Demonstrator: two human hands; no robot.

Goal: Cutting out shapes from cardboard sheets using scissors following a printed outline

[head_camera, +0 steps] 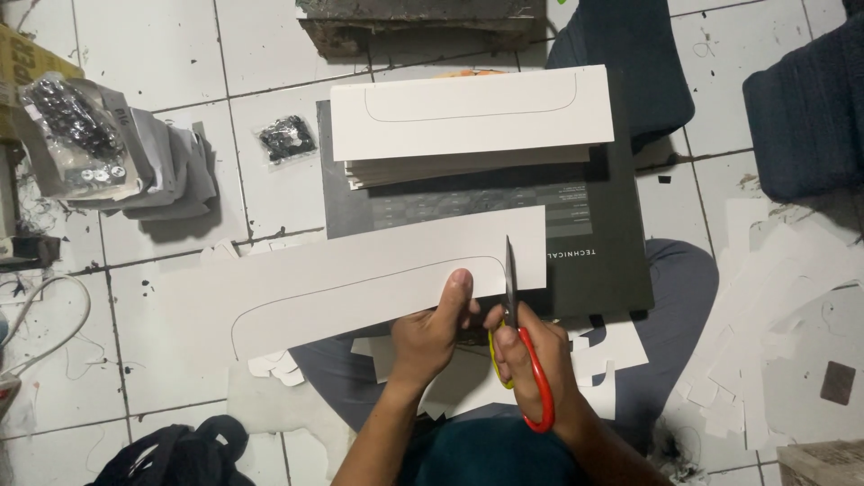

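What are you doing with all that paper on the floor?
A person sits on the tiled floor, cutting. The left hand holds a long white card strip with a pencilled outline, while the right hand works red-handled scissors into its edge. A stack of similar strips lies ahead, with white offcuts around.

Surface: white tiled floor (162,54) is carrying everything.
Lying on it: paper offcuts (783,297), plastic bags of black parts (76,135), black board (594,261).
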